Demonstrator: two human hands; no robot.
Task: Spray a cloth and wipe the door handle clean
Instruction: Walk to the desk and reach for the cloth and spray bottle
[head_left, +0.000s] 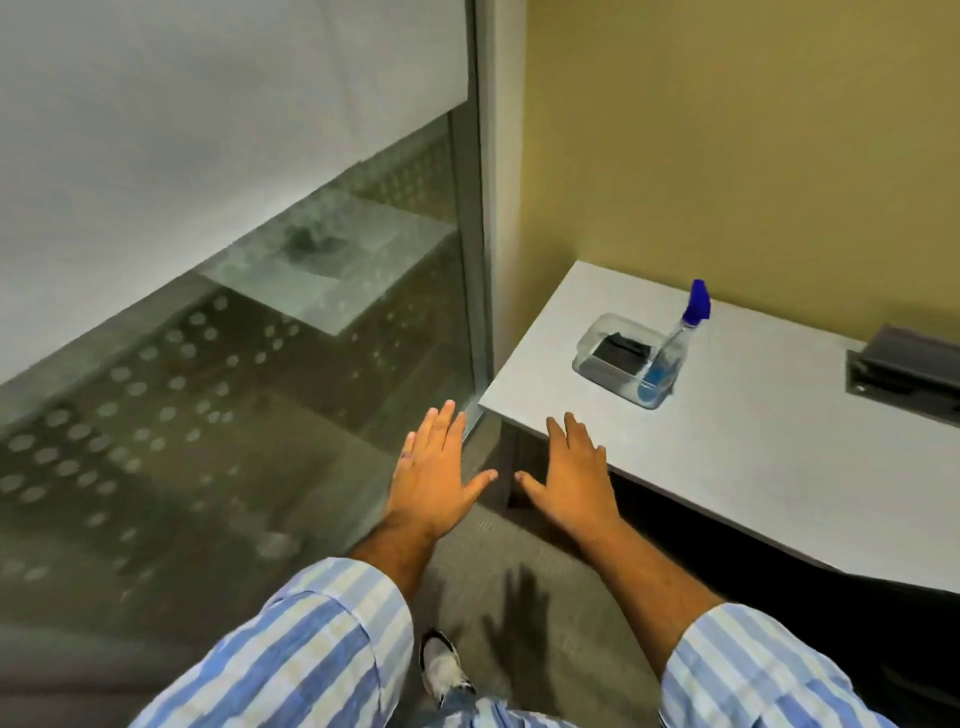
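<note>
A clear spray bottle (670, 353) with a blue nozzle and blue liquid leans in a clear plastic tray (589, 358) on the white desk (753, 467). A dark folded cloth (621, 351) lies in the same tray. My left hand (436, 475) and my right hand (576, 478) are stretched out flat, palms down, fingers apart, holding nothing, in front of the desk's near corner. Both hands hover over the floor, well short of the tray. No door handle is in view.
A glass wall (234, 338) with a frosted upper band and dotted pattern fills the left. A yellow wall stands behind the desk. A dark box (904, 369) sits at the desk's right edge. Grey carpet (519, 545) and my shoe (441, 670) are below.
</note>
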